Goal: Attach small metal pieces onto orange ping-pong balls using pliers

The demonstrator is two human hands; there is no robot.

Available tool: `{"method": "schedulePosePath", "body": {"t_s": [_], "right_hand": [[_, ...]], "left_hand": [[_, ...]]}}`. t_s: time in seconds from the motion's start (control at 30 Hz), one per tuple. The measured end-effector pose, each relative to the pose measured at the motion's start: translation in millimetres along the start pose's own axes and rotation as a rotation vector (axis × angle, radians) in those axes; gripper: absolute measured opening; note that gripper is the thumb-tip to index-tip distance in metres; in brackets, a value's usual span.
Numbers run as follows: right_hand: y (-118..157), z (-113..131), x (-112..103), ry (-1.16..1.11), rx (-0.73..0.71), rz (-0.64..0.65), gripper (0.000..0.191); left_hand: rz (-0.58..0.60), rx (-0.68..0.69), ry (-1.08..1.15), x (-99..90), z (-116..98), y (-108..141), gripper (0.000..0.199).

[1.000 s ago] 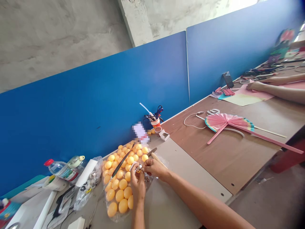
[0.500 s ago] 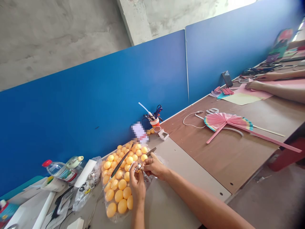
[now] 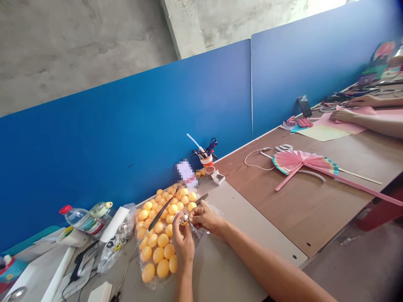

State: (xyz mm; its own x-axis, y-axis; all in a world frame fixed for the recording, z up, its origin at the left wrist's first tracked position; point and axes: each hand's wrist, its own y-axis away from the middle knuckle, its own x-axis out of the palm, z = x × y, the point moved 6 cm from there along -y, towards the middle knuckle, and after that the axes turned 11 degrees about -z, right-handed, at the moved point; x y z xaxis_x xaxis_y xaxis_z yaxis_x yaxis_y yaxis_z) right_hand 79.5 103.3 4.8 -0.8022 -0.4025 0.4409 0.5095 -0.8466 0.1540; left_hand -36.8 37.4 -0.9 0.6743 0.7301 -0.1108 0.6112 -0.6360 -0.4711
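A small shiny silver ball (image 3: pixel 184 218) is held in the fingertips of my left hand (image 3: pixel 184 243). My right hand (image 3: pixel 206 219) is closed in a pinch at the ball's right edge; whatever lies between its fingertips is too small to make out. Beneath and behind both hands spreads a clear plastic bag of orange balls (image 3: pixel 163 240), which look like table tennis balls. A long, thin dark tool (image 3: pixel 162 212) lies slantwise across the bag. Just beyond my right hand, a dark blade (image 3: pixel 201 199) sticks out. Some small shiny pieces lie under my hands, partly hidden.
At left lie a red-capped bottle (image 3: pixel 82 219), a white roll (image 3: pixel 115 224) and a plastic bag of small parts (image 3: pixel 110 253). Behind stand a cup of tools (image 3: pixel 206 161) and a small open box (image 3: pixel 218 178). A pink paper fan (image 3: pixel 289 162) lies right, before another person's hands (image 3: pixel 344 115).
The whole view has shifted slightly, so things appear a little further right. Both hands stay at the silver ball, with only a slight shift of the fingers.
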Motion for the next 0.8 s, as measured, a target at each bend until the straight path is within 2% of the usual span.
{"method": "schedulePosePath", "body": {"t_s": [0.5,0.8], "right_hand": [[-1,-1,0,-0.001,-0.027,0.01,0.029],[-5,-10,-3,-0.041,0.091,0.022,0.018]], "left_hand": [[-0.019,0.084,-0.075,-0.6,-7,1,0.035],[-0.018,0.123,-0.085,0.7,-9,2,0.032]]}}
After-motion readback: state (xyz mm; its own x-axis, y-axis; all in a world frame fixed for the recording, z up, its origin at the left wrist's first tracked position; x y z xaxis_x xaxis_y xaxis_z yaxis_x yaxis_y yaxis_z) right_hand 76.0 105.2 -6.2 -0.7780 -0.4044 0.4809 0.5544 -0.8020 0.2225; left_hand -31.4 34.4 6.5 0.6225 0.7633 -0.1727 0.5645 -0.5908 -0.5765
